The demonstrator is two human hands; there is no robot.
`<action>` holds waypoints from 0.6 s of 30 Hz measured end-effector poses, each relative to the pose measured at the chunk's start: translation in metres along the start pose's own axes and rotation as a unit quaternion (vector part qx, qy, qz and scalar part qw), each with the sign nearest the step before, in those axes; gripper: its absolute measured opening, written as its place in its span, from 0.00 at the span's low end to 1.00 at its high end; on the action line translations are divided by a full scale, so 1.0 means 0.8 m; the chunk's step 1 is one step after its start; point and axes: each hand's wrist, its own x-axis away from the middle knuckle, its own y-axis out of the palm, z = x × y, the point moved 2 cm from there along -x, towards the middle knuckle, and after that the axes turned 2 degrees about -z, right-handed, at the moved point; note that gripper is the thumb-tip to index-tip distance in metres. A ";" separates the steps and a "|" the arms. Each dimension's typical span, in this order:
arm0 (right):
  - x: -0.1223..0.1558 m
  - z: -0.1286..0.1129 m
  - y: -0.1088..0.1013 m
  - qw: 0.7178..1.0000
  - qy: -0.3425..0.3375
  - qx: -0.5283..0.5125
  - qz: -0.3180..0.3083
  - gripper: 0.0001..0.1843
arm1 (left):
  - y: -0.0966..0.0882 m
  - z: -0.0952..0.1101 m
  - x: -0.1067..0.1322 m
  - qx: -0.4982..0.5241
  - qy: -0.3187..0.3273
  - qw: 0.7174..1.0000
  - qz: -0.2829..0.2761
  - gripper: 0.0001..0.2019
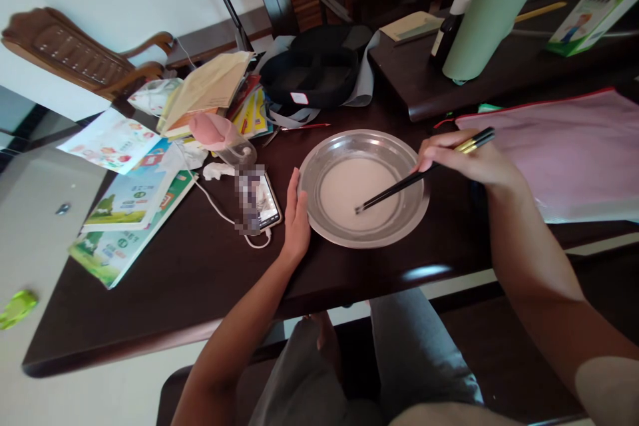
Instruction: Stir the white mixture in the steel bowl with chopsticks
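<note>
A round metal plate (pixel 405 154) with a pale whitish liquid or batter in its middle rests on a dark wooden table (pixel 200 273). My right hand (pixel 469 158) is closed round a pair of dark chopsticks (pixel 414 178) whose tips dip into the pale mixture. My left hand (pixel 296 219) lies with its fingers stretched out straight, its edge pressed against the plate's left rim.
A phone (pixel 260 203) on a white cable lies just left of my left hand. Books and leaflets (pixel 130 203) crowd the table's left side, a pink-lidded cup (pixel 219 135) and black bag (pixel 313 70) lie behind. A pink zip folder (pixel 564 146) sits right; a green roll (pixel 492 6) stands behind.
</note>
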 end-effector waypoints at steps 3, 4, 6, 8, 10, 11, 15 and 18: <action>-0.003 -0.001 0.012 1.000 -0.010 0.021 -0.011 0.15 | 0.001 0.000 0.000 0.004 0.000 1.000 0.002 0.32; -0.004 0.000 0.010 0.999 -0.009 0.030 0.013 0.15 | 0.001 0.000 0.000 0.003 -0.001 1.000 0.002 0.32; -0.004 0.003 0.001 0.996 0.002 0.042 0.083 0.16 | 0.000 0.001 0.001 -0.003 -0.002 1.000 0.002 0.31; -0.001 0.005 -0.010 0.991 0.008 0.029 0.131 0.17 | -0.001 0.001 0.001 -0.009 -0.001 1.000 0.002 0.31; 0.001 0.004 -0.014 0.993 0.003 0.007 0.119 0.18 | -0.001 0.002 0.001 -0.011 0.000 1.000 0.003 0.31; 0.001 0.003 -0.012 0.996 0.001 0.001 0.089 0.19 | -0.001 0.002 0.001 -0.011 -0.001 1.000 0.003 0.31; -0.002 -0.001 0.008 1.000 -0.006 0.016 -0.018 0.16 | 0.001 0.000 0.000 0.002 -0.002 1.000 0.003 0.32; -0.003 0.002 0.004 0.998 -0.003 0.046 0.046 0.15 | 0.000 -0.001 0.000 0.006 0.000 1.000 0.001 0.32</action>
